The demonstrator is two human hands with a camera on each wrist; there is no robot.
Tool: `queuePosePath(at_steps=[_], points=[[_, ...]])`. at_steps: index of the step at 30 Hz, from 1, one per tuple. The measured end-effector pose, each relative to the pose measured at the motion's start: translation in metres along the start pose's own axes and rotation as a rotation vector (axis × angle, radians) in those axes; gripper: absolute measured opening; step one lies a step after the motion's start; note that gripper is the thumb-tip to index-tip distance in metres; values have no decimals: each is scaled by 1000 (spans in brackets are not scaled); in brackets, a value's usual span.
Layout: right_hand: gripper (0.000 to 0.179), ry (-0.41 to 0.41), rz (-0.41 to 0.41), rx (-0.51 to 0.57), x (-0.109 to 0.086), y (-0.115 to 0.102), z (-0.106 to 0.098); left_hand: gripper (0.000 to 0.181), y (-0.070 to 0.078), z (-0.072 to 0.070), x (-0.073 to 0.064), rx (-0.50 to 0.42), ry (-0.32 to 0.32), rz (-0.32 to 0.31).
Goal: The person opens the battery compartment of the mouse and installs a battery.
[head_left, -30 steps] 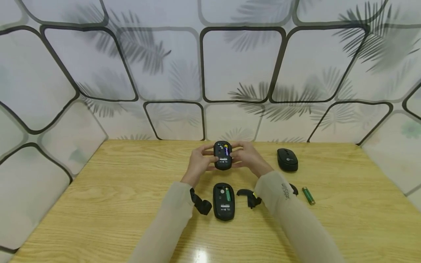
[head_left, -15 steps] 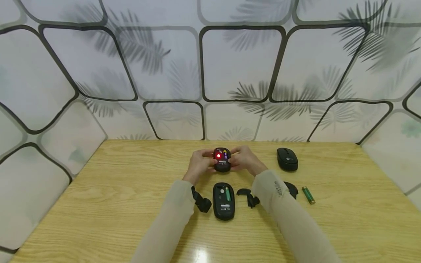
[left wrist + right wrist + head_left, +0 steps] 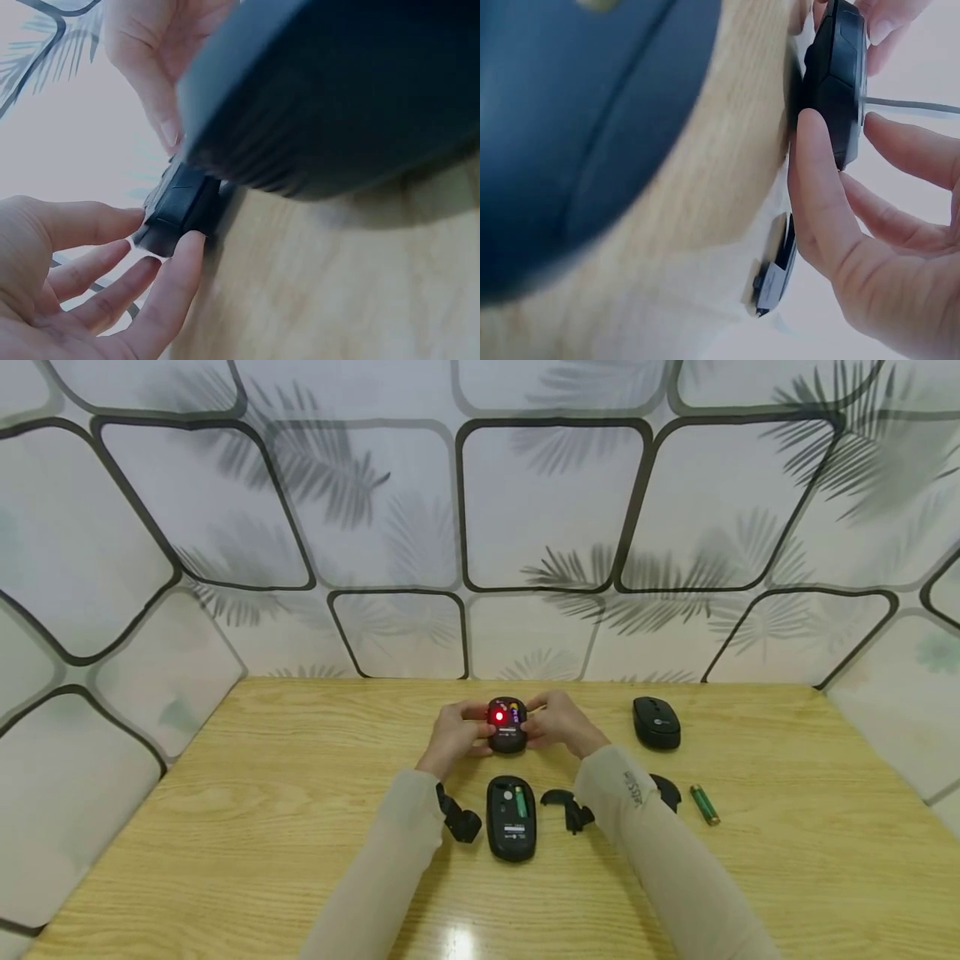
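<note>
Both hands hold a black computer mouse bottom up near the back of the table. Its battery bay shows a purple and yellow battery, and a red light glows beside it. My left hand pinches the left side between thumb and fingers. On the opposite side my right hand does the same; in the right wrist view its thumb and finger span the mouse's edge. A second mouse lies bottom up in front, a green battery in its open bay.
A third mouse stands right side up at the right. Near it lie a loose green battery and a curved black piece partly behind the right sleeve. Large blurred dark shapes fill much of both wrist views. A patterned wall borders the table's back.
Since a second ago the mouse has come down slightly and tilted, and its red light has come on. The right hand shifted a little left. Over the last half second hardly anything moved.
</note>
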State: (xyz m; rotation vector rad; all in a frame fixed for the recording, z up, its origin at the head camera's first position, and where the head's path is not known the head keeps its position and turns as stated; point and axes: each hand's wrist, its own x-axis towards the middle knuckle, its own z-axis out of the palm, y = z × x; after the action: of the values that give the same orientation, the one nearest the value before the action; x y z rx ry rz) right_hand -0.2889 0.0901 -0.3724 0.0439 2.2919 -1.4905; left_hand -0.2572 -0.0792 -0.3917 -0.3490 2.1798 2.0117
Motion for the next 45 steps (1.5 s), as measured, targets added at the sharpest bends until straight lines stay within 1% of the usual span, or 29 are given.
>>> queuePosePath(at_steps=[6, 9, 15, 19, 21, 24, 26, 28, 33, 38, 45], points=[[44, -9, -50, 5, -4, -3, -6, 43, 4, -2, 0, 30, 18, -2], [43, -15, -72, 9, -7, -6, -11, 43, 7, -2, -1, 46, 20, 14], [44, -32, -95, -18, -14, -11, -26, 40, 15, -3, -2, 90, 32, 51], [45, -20, -107, -19, -19, -14, -36, 38, 21, -2, -2, 102, 18, 71], [46, -14, -109, -14, -21, -15, -41, 39, 23, -1, -2, 92, 2, 81], [48, -13, -102, -3, -24, -13, -48, 38, 29, 3, -4, 100, -21, 100], [48, -15, -98, 6, -26, -11, -53, 37, 34, 7, -6, 97, -43, 109], [48, -11, -99, 12, -28, -8, -60, 35, 40, 14, -8, 113, -65, 131], [49, -11, -122, 32, -35, -4, -82, 34, 47, 38, -9, 118, -136, 172], [52, 9, -114, 57, -39, 3, -104, 34, 52, 61, -12, 73, -197, 164], [54, 56, -111, -10, -45, 12, -129, 34, 58, 87, -15, 35, -239, 154]])
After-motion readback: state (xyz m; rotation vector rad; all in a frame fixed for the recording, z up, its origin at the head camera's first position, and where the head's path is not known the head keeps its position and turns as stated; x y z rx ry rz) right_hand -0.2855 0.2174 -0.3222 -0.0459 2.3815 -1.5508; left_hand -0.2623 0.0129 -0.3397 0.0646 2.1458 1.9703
